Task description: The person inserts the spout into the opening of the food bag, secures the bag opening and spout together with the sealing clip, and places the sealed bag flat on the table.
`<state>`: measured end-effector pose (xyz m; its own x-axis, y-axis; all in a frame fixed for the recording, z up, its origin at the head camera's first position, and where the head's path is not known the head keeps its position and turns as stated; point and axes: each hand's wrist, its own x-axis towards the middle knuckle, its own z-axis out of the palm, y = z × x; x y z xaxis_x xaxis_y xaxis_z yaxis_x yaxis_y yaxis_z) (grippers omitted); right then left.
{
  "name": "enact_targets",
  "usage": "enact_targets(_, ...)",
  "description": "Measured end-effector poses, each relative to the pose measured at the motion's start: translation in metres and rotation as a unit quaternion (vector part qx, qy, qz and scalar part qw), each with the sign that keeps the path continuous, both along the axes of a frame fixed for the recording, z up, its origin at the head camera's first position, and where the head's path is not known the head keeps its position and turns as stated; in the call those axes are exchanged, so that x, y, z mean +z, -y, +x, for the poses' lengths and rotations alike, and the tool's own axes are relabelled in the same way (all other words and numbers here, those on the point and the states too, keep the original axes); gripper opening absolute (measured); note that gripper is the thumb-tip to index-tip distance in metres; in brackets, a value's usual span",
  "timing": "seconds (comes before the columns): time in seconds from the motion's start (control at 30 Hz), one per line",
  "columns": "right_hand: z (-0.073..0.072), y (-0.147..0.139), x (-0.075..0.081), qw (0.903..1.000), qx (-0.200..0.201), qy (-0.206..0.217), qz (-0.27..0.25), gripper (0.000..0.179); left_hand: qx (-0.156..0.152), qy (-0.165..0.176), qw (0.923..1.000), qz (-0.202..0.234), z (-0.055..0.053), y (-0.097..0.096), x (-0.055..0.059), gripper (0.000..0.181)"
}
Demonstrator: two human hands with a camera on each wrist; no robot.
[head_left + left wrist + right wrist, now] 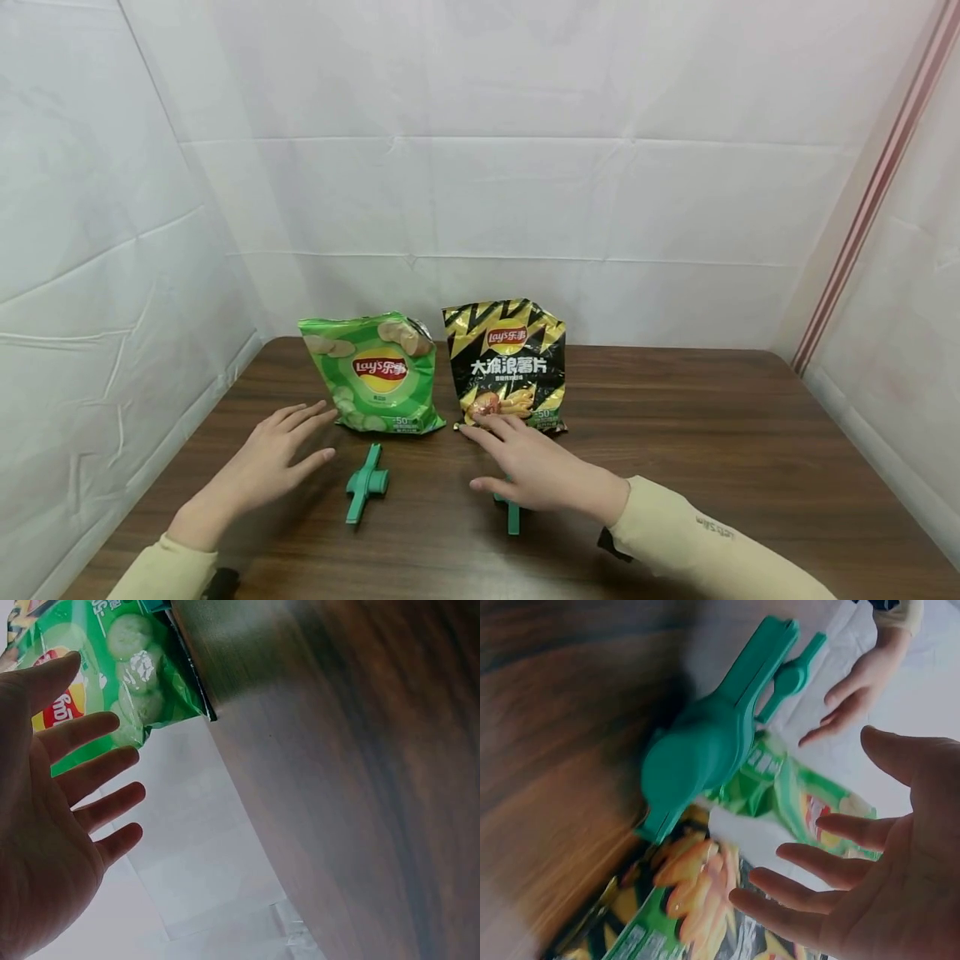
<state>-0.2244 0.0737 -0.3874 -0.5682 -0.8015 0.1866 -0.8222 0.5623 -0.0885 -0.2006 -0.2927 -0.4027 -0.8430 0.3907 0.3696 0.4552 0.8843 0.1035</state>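
While hovering, spreads wide

In head view, holds left hand [279,454] wide at eight o'clock from green bag [378,379], right hand [534,467] wide at six from black bag [513,358]. Has one clip [365,483] at green bag's six o'clock, second clip [513,519] partly hidden by right hand.

A narrow gap runs between the green bag [386,387] and the black bag [506,358]; white sheeting [525,200] bars the way behind. One teal clip [366,485] blocks the left hand [273,458] rightward. Between it and the other clip [513,518] there is passing room. Wide free table [690,408] stretches right of the black bag.
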Motion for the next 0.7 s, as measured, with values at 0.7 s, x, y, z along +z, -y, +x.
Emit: enact_targets(0.7,0.020,0.061,-0.005,0.9935,-0.062,0.090,0.032,0.066,-0.003,-0.016,0.9998,-0.013,0.005,0.001,-0.004,0.051)
